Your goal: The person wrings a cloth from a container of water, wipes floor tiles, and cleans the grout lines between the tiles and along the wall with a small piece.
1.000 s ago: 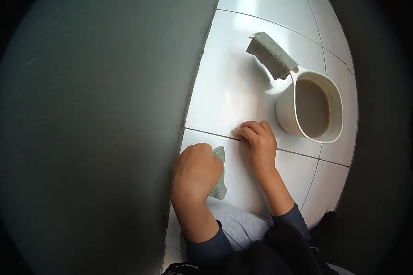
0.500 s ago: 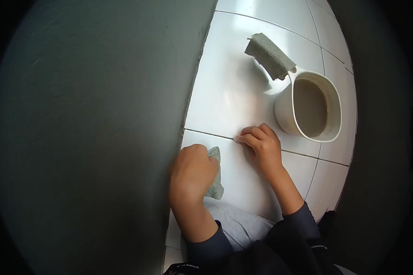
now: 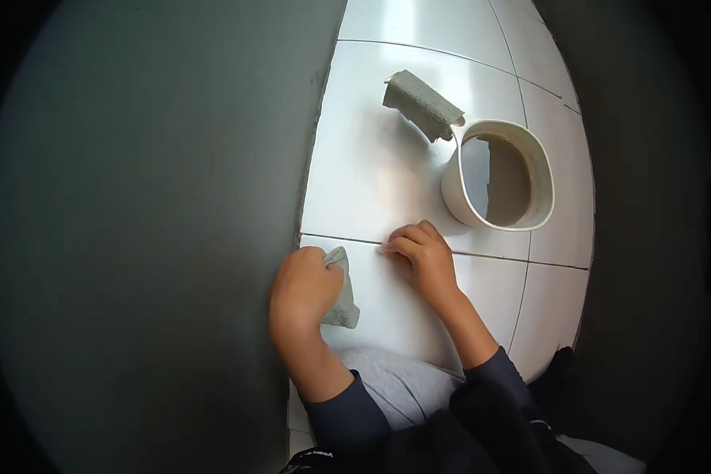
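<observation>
My left hand (image 3: 306, 286) is closed round a grey-green cloth (image 3: 344, 304) on the white tiles, near the edge of the dark surface. To its right, my right hand (image 3: 420, 254) rests low over the tile joint, thumb and fingers pinched at a small pale thing too small to name. Beyond it stands a white dipper (image 3: 458, 189) holding murky grey-brown liquid. A second grey-green cloth (image 3: 423, 103) is draped over the dipper's handle, which points to the upper left.
White floor tiles (image 3: 355, 158) with dark joints run between a large dark grey surface (image 3: 150, 237) on the left and a dark area on the right. My legs in light grey cloth (image 3: 387, 383) are at the bottom.
The view has shifted, so the dipper and both hands appear farther left. A bright reflection now shows on the liquid. Both hands keep nearly the same poses.
</observation>
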`<control>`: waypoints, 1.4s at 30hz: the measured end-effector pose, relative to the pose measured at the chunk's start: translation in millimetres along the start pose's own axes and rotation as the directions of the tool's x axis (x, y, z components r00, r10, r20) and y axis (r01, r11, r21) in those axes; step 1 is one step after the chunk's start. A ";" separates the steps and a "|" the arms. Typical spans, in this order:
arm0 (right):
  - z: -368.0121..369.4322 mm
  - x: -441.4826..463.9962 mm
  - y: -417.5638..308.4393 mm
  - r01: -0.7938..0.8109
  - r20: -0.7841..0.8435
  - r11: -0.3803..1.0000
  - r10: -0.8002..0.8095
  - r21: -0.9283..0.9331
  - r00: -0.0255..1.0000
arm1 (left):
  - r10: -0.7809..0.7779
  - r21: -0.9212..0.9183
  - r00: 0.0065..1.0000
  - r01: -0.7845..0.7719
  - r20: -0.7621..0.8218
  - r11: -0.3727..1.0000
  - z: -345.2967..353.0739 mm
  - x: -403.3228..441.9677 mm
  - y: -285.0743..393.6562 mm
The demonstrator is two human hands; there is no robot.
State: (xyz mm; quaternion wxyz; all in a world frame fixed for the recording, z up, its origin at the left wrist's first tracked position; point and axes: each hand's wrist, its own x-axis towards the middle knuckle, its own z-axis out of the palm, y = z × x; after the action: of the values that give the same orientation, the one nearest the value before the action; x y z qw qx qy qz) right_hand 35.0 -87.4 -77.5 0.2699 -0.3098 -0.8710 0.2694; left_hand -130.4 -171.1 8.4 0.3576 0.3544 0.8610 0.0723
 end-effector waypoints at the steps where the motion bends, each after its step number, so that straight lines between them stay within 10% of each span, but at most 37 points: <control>1: -14.9 -14.6 0.5 -0.094 -0.031 0.994 0.096 0.054 0.995 | 0.041 0.014 0.998 -0.040 -0.054 0.999 1.3 2.4 -1.8; 9: -42.8 -110.9 6.0 -0.321 -0.290 0.871 0.437 0.373 0.851 | 0.233 -0.150 0.867 -0.327 -0.440 0.933 -11.3 -10.8 36.7; 11: -37.4 -109.6 8.2 -0.279 -0.311 0.906 0.378 0.317 0.872 | 0.507 -0.264 0.763 -0.626 -0.401 0.734 2.0 -8.6 37.2; 14: -34.5 -109.3 13.2 -0.245 -0.377 0.900 0.381 0.359 0.844 | 0.505 -0.156 0.862 -0.494 0.042 0.855 19.9 -12.8 34.6; 18: -40.4 -109.9 13.0 -0.312 -0.316 0.897 0.408 0.313 0.856 | 0.480 -0.059 0.877 -0.479 0.009 0.876 39.6 -8.1 44.6; 20: -35.8 -110.7 17.9 -0.270 -0.353 0.921 0.361 0.281 0.863 | 0.827 0.403 0.555 -0.738 -0.094 0.541 66.1 1.3 41.4; 24: -37.4 -109.9 16.4 -0.254 -0.350 0.936 0.329 0.241 0.877 | 0.905 0.506 0.382 -0.828 0.190 0.243 86.4 18.4 11.2; 42: -38.6 -109.5 14.6 -0.258 -0.348 0.931 0.339 0.259 0.874 | 0.765 0.546 0.638 -0.612 -0.087 0.572 75.3 91.7 26.5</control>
State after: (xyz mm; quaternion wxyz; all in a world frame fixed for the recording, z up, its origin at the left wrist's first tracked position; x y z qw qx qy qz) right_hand 137.9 -141.1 -92.6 0.4217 -0.4586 -0.7094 0.3296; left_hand -110.5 -100.6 -88.6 0.0608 0.7237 0.6854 0.0530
